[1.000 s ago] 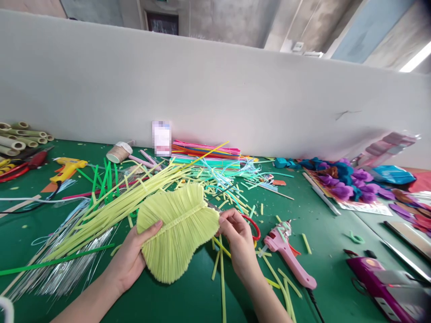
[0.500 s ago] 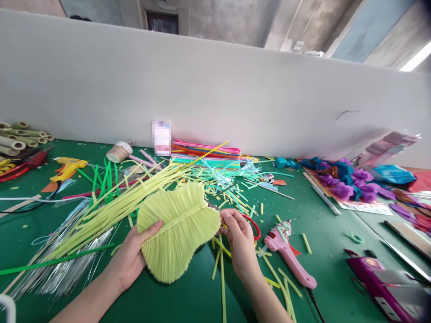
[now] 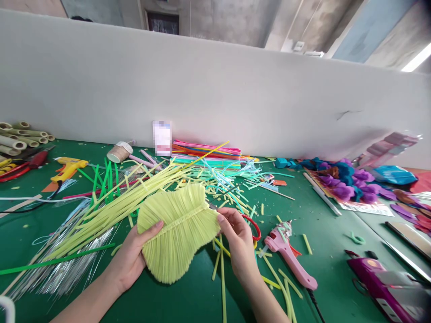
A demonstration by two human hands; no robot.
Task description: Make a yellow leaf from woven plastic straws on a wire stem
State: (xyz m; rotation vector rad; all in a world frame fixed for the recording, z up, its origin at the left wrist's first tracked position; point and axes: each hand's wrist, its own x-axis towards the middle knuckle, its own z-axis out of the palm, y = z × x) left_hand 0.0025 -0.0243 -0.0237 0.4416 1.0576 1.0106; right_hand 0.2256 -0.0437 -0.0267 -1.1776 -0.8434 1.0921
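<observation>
A yellow-green leaf (image 3: 180, 237) made of many side-by-side strips with a raised central rib is held above the table. My left hand (image 3: 134, 251) grips its left edge, thumb on top and fingers hidden underneath. At the leaf's right edge my right hand (image 3: 237, 240) is closed, thumb and index finger pinching the strip ends. Red-handled scissors (image 3: 255, 226) show just behind the right hand, with part of a dark blade beyond the fingers; whether the hand touches them I cannot tell. Loose yellow-green strips (image 3: 111, 211) lie in a long bundle behind the left hand.
A pink glue gun (image 3: 292, 260) lies right of my right hand, a yellow glue gun (image 3: 69, 169) at the left. Cut scraps and coloured stem bundles (image 3: 208, 150) are by the white partition (image 3: 215, 94). Purple flowers (image 3: 350, 184) and a purple power strip (image 3: 377, 287) are at right.
The thumb and fingers of my right hand have shifted slightly left along the leaf's right edge. My left hand and the leaf are almost unmoved.
</observation>
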